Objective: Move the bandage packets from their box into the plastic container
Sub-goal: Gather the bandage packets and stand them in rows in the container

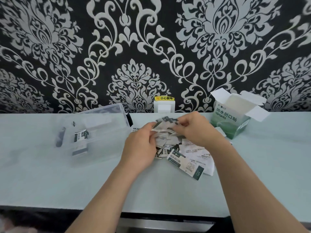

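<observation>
Sorting through a heap above the middle of the bench [50, 182], the left hand [143, 145] and right hand [196, 128] each pinch one small bunch of bandage packets [165, 125] between curled fingers; blur hides how many. The task looks only partly done. The box [234, 115] stands open near the bench's back edge on the right, its inside unreadable. A loose pile [170, 148] lies under the hands beside a paper sheet [196, 151]. The plastic container [104, 145], toward the back left, holds just a few packets [80, 136], so most of the moving seems left. The bench is pale and smooth, backed by black wallpaper [134, 39] with silver flourishes and a white socket [164, 107] under a yellow label [164, 98].
</observation>
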Motion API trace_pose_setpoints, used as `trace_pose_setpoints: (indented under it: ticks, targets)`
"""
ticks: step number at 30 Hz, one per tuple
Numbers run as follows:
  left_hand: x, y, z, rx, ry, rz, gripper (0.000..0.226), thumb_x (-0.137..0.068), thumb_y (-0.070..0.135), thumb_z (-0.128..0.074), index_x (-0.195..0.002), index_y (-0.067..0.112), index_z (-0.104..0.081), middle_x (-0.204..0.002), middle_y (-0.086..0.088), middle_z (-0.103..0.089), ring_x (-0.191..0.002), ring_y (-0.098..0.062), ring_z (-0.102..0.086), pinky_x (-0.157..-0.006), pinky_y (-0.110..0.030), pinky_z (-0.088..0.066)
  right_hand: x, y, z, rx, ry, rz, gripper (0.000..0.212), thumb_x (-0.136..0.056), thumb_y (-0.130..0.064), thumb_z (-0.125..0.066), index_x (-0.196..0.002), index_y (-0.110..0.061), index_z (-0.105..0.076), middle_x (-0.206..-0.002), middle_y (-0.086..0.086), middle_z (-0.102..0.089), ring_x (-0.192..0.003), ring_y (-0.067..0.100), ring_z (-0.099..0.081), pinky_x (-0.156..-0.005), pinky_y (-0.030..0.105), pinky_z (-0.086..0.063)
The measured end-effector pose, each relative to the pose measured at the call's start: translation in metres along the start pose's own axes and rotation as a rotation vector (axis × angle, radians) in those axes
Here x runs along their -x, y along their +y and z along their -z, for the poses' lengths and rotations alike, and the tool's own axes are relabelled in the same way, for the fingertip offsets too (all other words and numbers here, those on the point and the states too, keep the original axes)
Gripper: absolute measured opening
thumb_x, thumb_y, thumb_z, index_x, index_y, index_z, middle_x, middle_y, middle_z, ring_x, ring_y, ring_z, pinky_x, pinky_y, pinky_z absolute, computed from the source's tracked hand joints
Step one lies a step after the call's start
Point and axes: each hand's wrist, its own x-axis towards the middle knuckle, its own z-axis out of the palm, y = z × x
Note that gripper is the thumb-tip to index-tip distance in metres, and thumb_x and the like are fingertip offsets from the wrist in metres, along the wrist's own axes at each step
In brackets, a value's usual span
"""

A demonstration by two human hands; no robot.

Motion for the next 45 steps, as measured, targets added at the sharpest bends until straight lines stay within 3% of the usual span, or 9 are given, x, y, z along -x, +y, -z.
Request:
trace_pose_setpoints:
  ticks: [6,14,22,26,33,38,41,43,45]
  targets:
    - [0.000,0.007,0.005,0.093,0.323,-0.076,0.029,-0.098,0.013,-0.050,-0.120,0.021,-0.067,-0.078,0.003,-0.071,-0.069,-0.019,-0.062,-0.066,-0.030,-0.049,0.001,-0.002,0.000,-0.592,0.196,-0.115,0.013,-0.094,-0.010,-0.060,-0.092,-0.007,-0.073,-0.076,0.011,-0.070,-0.045,0.006,-0.050,-0.041,0.014,-0.039]
    - [-0.010,0.029,0.013,1.088,0.256,0.326,0.015,-0.090,0.008,-0.065,-0.104,0.005,-0.070,-0.092,-0.005,-0.076,-0.081,-0.013,-0.072,-0.072,-0.027,-0.058,0.004,-0.011,-0.007,-0.826,0.035,-0.030,0.014,-0.090,-0.011,-0.064,-0.102,-0.009,-0.072,-0.099,0.013,-0.075,-0.081,0.025,-0.052,-0.057,0.023,-0.037]
    - [-0.014,0.040,0.010,1.006,0.153,0.340,0.012,-0.088,0.014,-0.069,-0.098,0.012,-0.074,-0.084,0.000,-0.076,-0.073,-0.012,-0.072,-0.061,-0.026,-0.057,0.007,-0.015,-0.005,-0.971,-0.103,-0.050,0.020,-0.096,-0.009,-0.054,-0.106,0.001,-0.068,-0.085,0.010,-0.074,-0.056,0.007,-0.062,-0.051,0.016,-0.048]
    - [-0.013,0.044,0.010,0.983,0.228,0.367,0.006,-0.087,0.013,-0.070,-0.093,0.014,-0.072,-0.086,-0.009,-0.075,-0.079,-0.025,-0.073,-0.069,-0.043,-0.061,0.006,-0.020,-0.010,-1.138,-0.191,-0.144,0.048,-0.101,-0.040,-0.037,-0.118,-0.004,-0.064,-0.107,0.017,-0.072,-0.094,0.026,-0.071,-0.088,0.042,-0.055]
    - [-0.010,0.043,0.002,0.810,0.264,0.246,0.014,-0.082,0.014,-0.075,-0.094,0.018,-0.070,-0.075,-0.007,-0.060,-0.067,-0.007,-0.060,-0.069,-0.029,-0.056,0.009,-0.026,-0.015,-1.081,-0.155,-0.206,0.037,-0.103,-0.028,-0.042,-0.113,-0.002,-0.065,-0.105,0.016,-0.073,-0.096,0.028,-0.071,-0.086,0.045,-0.056]
    - [-0.005,0.042,0.017,0.489,0.052,-0.068,0.070,-0.074,0.018,-0.081,-0.130,0.041,-0.046,-0.133,0.012,-0.042,-0.121,0.001,-0.039,-0.075,0.002,-0.039,0.005,-0.024,-0.014,-1.075,-0.068,-0.250,0.032,-0.102,-0.022,-0.043,-0.094,-0.002,-0.067,-0.078,0.016,-0.069,-0.063,0.024,-0.068,-0.060,0.035,-0.058]
    - [0.000,0.043,0.024,0.240,-0.202,-0.227,0.102,-0.063,0.032,-0.087,-0.143,0.050,-0.027,-0.155,0.025,-0.004,-0.144,-0.002,-0.001,-0.109,-0.015,-0.031,0.005,-0.023,-0.013,-1.065,-0.023,-0.241,0.031,-0.102,-0.018,-0.045,-0.084,-0.001,-0.064,-0.066,0.013,-0.065,-0.052,0.022,-0.065,-0.048,0.027,-0.054]
    - [0.003,0.044,0.023,0.197,-0.172,-0.247,0.097,-0.061,0.032,-0.088,-0.139,0.049,-0.034,-0.155,0.024,-0.002,-0.143,-0.001,0.002,-0.115,-0.025,-0.026,0.005,-0.024,-0.013,-1.077,-0.021,-0.228,0.030,-0.101,-0.017,-0.046,-0.082,-0.001,-0.063,-0.063,0.012,-0.065,-0.052,0.021,-0.065,-0.047,0.026,-0.053]
    - [0.004,0.043,0.024,0.176,-0.031,-0.304,0.069,-0.063,0.026,-0.087,-0.118,0.044,-0.051,-0.148,0.014,-0.023,-0.137,-0.004,-0.014,-0.099,0.001,-0.020,0.005,-0.026,-0.012,-1.174,-0.040,-0.225,0.028,-0.101,-0.015,-0.045,-0.087,0.001,-0.064,-0.069,0.015,-0.063,-0.058,0.024,-0.065,-0.054,0.030,-0.056]
